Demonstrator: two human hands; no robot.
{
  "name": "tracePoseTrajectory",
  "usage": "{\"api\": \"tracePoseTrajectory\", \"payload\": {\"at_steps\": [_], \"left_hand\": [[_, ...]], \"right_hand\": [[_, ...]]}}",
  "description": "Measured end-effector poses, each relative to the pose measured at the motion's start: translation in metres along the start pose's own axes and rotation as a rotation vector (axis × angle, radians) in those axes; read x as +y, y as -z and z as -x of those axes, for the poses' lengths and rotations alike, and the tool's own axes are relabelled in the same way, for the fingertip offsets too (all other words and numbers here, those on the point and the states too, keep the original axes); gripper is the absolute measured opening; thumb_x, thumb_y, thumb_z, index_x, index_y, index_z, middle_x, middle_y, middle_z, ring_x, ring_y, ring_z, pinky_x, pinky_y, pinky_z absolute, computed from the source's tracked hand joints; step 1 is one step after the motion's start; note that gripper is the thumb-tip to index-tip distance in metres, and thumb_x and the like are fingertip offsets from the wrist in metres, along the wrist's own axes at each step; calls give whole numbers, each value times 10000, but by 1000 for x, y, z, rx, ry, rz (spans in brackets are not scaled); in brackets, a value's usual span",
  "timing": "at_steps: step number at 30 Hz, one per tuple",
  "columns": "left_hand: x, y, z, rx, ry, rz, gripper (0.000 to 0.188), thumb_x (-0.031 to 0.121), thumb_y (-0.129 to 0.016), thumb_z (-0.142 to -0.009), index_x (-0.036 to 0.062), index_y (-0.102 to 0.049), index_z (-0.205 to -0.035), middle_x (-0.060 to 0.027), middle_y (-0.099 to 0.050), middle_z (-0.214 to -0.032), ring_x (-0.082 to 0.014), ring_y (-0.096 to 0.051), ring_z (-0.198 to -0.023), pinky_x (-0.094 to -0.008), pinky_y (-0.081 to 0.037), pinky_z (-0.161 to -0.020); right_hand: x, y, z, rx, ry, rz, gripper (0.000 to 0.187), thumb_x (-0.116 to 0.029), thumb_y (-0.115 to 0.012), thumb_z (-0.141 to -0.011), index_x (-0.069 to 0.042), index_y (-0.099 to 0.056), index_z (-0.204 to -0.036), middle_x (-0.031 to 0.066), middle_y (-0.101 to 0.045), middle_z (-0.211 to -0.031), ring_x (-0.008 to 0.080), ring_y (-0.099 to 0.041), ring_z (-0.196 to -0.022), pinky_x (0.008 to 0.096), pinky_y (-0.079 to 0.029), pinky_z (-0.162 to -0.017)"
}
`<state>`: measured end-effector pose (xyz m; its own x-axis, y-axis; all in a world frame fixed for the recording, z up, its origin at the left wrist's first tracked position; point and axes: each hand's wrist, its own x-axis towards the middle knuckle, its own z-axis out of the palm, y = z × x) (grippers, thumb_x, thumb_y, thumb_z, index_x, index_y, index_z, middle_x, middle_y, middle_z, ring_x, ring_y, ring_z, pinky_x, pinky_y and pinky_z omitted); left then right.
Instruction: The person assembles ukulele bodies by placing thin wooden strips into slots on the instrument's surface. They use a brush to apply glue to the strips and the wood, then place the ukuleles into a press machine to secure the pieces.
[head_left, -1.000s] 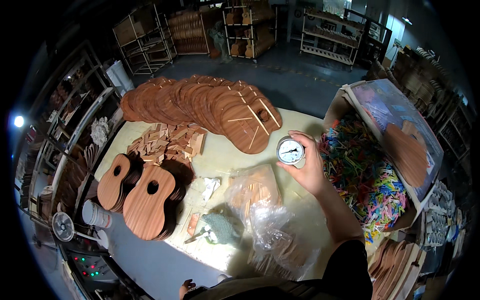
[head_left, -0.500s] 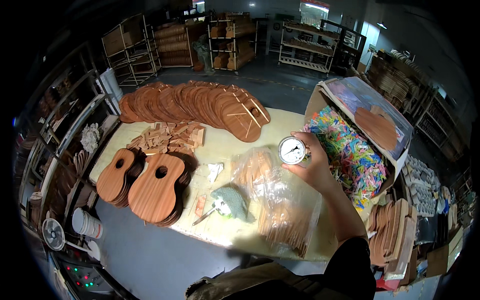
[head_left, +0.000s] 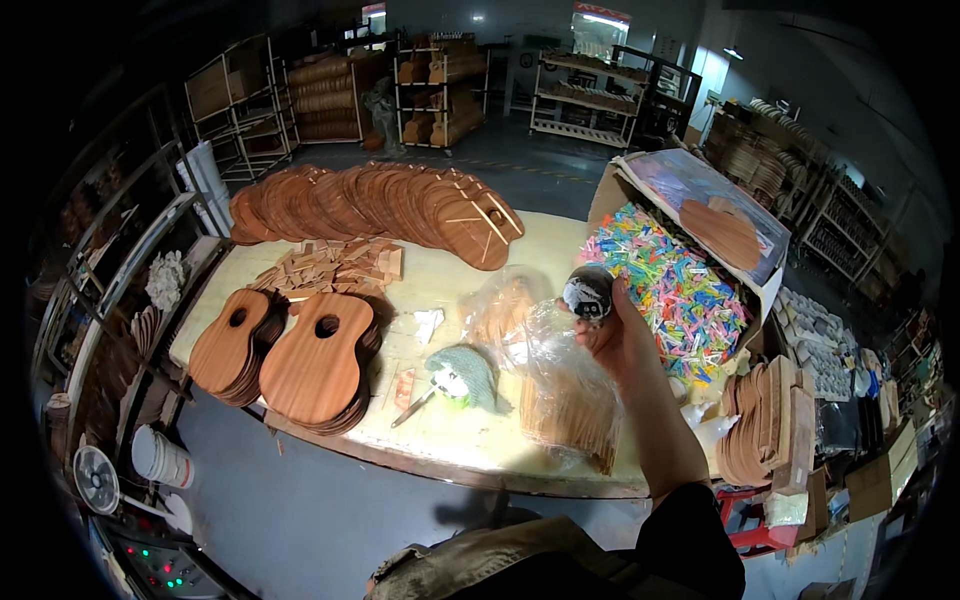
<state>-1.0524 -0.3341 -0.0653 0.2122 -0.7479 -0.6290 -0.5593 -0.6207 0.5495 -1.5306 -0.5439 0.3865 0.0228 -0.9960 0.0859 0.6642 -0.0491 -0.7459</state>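
Note:
My right hand (head_left: 622, 338) is raised over the right part of the pale workbench (head_left: 440, 440) and grips a small round clock (head_left: 588, 292), its white face now turned partly away. Just below the hand lie clear plastic bags (head_left: 560, 380) holding thin wooden strips. My left hand is not in view. A greenish glove (head_left: 468, 375) lies near the bench's front, left of the bags.
Guitar-shaped wooden tops (head_left: 318, 360) are stacked at the front left, with a fanned row of wooden backs (head_left: 380, 205) along the far edge and small wood blocks (head_left: 330, 268) between. A cardboard box of coloured clips (head_left: 680, 290) stands at right. Shelving racks (head_left: 440, 95) line the back.
My right hand has kept hold of the clock and tilted it, so its face turns away. The view has shifted, bringing the bench nearer.

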Motion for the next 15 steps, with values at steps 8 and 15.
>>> {"api": "tracePoseTrajectory", "payload": {"at_steps": [8,15], "left_hand": [[-11,12,-2,-24,-26,-23,416,293,-616,-843,36,-606,-1170,-147,-689,-959,-236,-668,-865,-356,-520,-769],[-20,26,3,-41,-48,-30,410,285,-614,-848,35,-604,-1172,-145,-689,-957,-230,-668,-853,-353,-519,-763]], "right_hand": [[27,-12,22,41,-132,-280,556,-527,-449,-952,-73,-477,-1274,305,-527,-1213,194,-637,-829,262,-555,-650],[54,-23,33,146,-241,-300,538,-527,-437,-956,-92,-493,-1268,183,-550,-1208,251,-571,-1055,233,-539,-659]]}}
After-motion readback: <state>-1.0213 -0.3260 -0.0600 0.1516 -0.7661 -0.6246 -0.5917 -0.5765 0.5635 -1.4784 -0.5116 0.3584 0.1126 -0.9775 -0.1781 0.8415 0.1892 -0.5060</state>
